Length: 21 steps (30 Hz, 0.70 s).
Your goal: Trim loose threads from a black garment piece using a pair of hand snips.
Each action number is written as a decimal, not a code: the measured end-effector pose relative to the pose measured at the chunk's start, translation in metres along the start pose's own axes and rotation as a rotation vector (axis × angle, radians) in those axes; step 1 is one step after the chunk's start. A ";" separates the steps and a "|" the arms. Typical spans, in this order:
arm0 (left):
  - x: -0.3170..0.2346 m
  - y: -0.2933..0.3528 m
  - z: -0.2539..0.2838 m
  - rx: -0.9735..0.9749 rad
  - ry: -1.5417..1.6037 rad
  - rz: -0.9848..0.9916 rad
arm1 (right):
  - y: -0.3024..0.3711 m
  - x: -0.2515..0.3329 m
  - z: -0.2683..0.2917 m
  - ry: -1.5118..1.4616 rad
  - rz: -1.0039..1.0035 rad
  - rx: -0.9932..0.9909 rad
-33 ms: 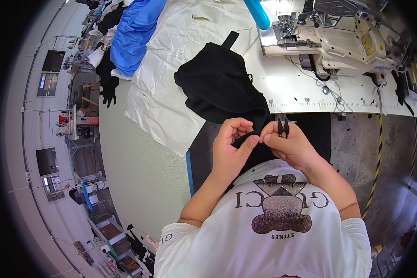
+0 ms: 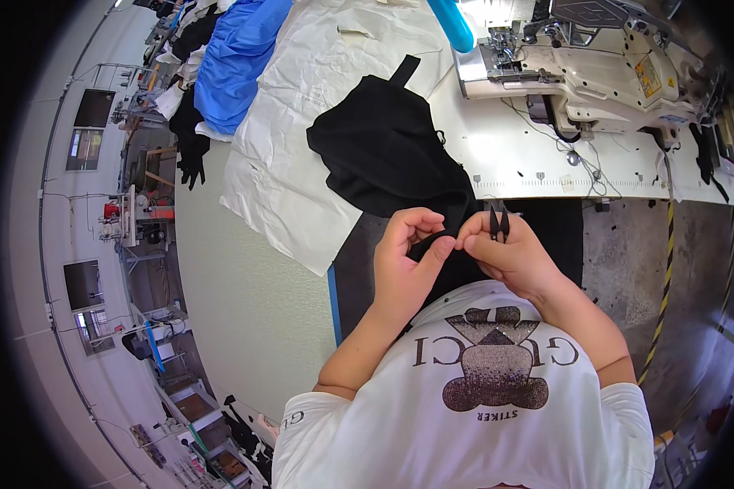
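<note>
A black fabric garment (image 2: 391, 143) with a short strap at its far end lies over the table edge and runs down to my hands. My left hand (image 2: 412, 248) is closed on its near edge, with the thumb and fingers curled round the cloth. Right beside it, my right hand (image 2: 506, 248) pinches the same edge, its fingertips almost touching the left thumb. Black thread snips (image 2: 499, 223) are also held in my right hand, their two pointed blades sticking up apart between the fingers. The handles are hidden in the palm.
Crumpled white paper (image 2: 294, 155) covers part of the table under the garment. A white sewing machine (image 2: 595, 69) stands at the far right, with loose threads (image 2: 591, 167) before it. Blue fabric (image 2: 236, 61) is heaped at the far left. A light-blue tube (image 2: 451, 24) hangs at the top.
</note>
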<state>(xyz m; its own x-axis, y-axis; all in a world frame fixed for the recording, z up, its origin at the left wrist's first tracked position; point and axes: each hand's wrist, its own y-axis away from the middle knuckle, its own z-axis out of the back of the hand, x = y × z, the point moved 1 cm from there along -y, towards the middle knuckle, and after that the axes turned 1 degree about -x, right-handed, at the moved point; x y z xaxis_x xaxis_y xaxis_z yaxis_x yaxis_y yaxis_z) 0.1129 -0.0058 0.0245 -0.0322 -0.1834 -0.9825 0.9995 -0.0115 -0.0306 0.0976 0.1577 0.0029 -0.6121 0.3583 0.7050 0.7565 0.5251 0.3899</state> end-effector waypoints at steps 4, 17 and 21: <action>-0.001 0.001 -0.003 -0.091 -0.028 -0.059 | 0.004 0.008 0.000 -0.010 0.046 -0.022; -0.003 0.012 0.003 0.037 -0.334 -0.726 | -0.003 0.003 -0.001 -0.224 -0.058 0.027; 0.002 0.020 0.010 -0.037 -0.065 -0.603 | -0.003 0.000 -0.001 -0.354 -0.157 0.053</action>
<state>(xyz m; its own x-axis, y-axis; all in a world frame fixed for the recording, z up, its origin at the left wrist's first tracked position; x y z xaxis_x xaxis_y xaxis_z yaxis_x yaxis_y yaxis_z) 0.1326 -0.0164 0.0236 -0.5922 -0.2152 -0.7765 0.8042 -0.0983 -0.5861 0.0958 0.1554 0.0023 -0.7681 0.5097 0.3877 0.6400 0.6304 0.4393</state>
